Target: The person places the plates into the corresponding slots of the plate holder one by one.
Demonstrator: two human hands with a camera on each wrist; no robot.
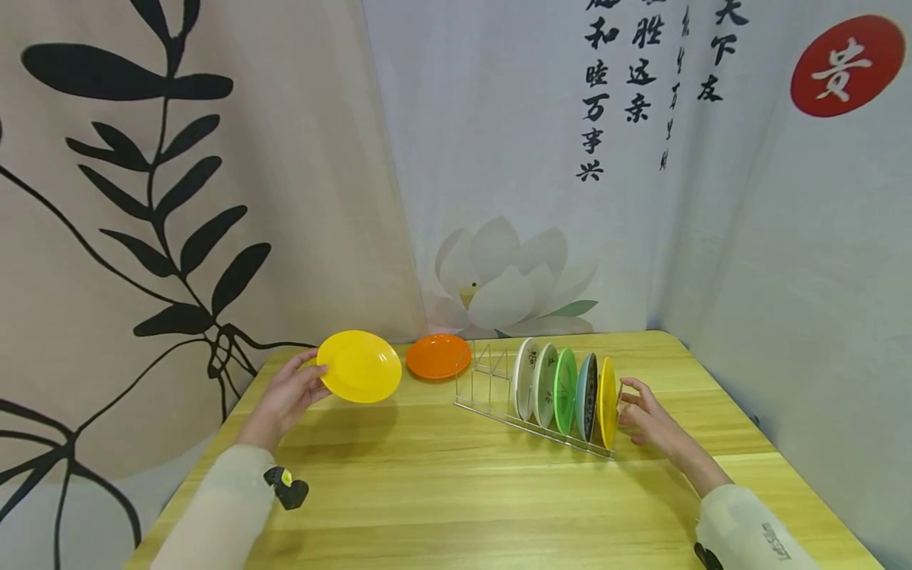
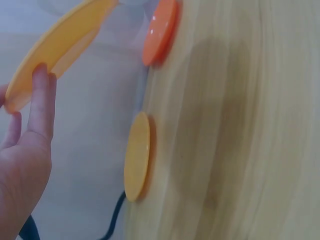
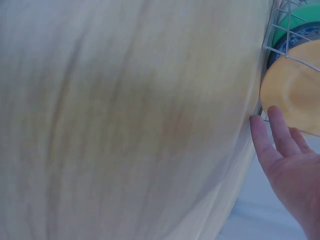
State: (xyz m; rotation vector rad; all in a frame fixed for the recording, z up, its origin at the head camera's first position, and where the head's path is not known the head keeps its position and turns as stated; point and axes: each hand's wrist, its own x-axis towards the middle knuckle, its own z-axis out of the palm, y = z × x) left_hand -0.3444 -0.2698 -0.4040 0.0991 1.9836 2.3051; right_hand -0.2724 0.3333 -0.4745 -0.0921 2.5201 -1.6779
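My left hand [image 1: 290,389] pinches a yellow plate [image 1: 359,366] by its left edge, raised above the table with its face tipped toward me. In the left wrist view, another yellow plate [image 2: 137,157] lies on the tabletop beneath; in the head view the raised plate and hand hide it. At the right end of a wire dish rack [image 1: 492,409], my right hand [image 1: 650,418] has its fingertips right at the end wire, fingers mostly straight. Closest to that hand, a yellow plate [image 1: 607,402] stands upright in the rack.
Also upright in the rack are a blue-rimmed plate [image 1: 587,396], a green plate [image 1: 565,392] and two pale patterned plates [image 1: 526,380]. An orange plate [image 1: 438,356] lies flat left of the rack. Curtains [image 1: 499,158] hang behind the wooden table [image 1: 427,491].
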